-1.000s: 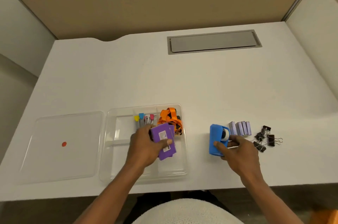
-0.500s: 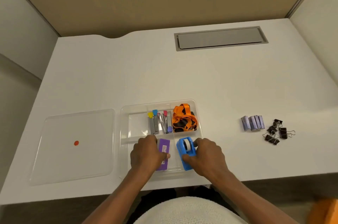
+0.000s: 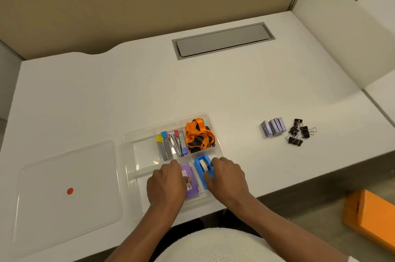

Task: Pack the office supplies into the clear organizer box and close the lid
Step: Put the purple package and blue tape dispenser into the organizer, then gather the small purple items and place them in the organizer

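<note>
The clear organizer box [image 3: 128, 139] sits near the desk's front edge. Its back compartments hold several staplers with coloured ends [image 3: 171, 144] and an orange lanyard [image 3: 197, 136]. In the front compartment my left hand [image 3: 165, 184] rests on a purple box [image 3: 190, 182], and my right hand [image 3: 227, 178] grips a blue tape dispenser [image 3: 202, 166] beside it. The clear lid [image 3: 64, 193], marked with a red dot, lies flat to the left of the box. A row of purple staple boxes [image 3: 273, 126] and several black binder clips [image 3: 299, 132] lie on the desk at the right.
A grey cable hatch [image 3: 222, 40] is set into the white desk [image 3: 149, 90] at the back. A tan partition wall runs behind. A white divider [image 3: 333, 37] stands at the right. An orange object [image 3: 372, 216] lies on the floor at lower right.
My right hand carried the blue tape dispenser from the desk into the box's front compartment. My left hand lowered the purple box into the same compartment. The camera view shifted.
</note>
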